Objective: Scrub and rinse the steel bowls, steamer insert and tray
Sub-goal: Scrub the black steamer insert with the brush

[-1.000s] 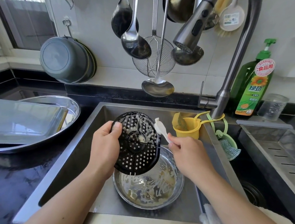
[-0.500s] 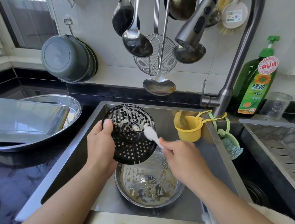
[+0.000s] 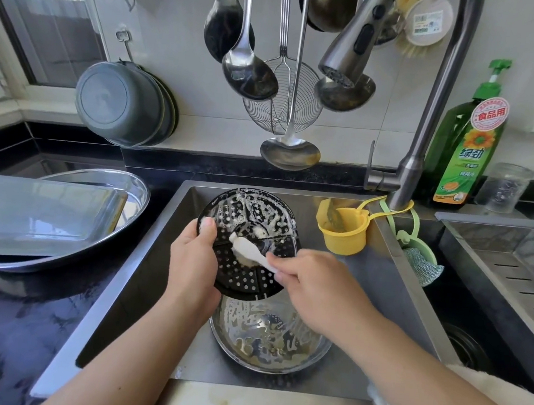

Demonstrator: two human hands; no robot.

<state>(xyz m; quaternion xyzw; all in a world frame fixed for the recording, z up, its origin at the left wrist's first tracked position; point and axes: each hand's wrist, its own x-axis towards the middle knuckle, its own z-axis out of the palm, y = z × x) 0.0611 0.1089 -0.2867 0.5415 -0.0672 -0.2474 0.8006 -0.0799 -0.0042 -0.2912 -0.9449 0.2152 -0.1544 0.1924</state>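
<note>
My left hand grips the left rim of the black perforated steamer insert, held tilted over the sink with foam on its upper half. My right hand holds a white brush, its head pressed on the insert's middle. Below them a soapy steel bowl rests on the sink floor. On the left counter a steel tray lies upside down across a wide steel bowl.
The faucet head hangs above the sink, no water running. A yellow cup and a green scrubber holder hang by the tap. Dish soap bottle and glass jar stand right. Ladles hang overhead.
The insert has swung up and to the left, now showing more foam. My right hand moved the brush from the insert's right edge onto its middle.
</note>
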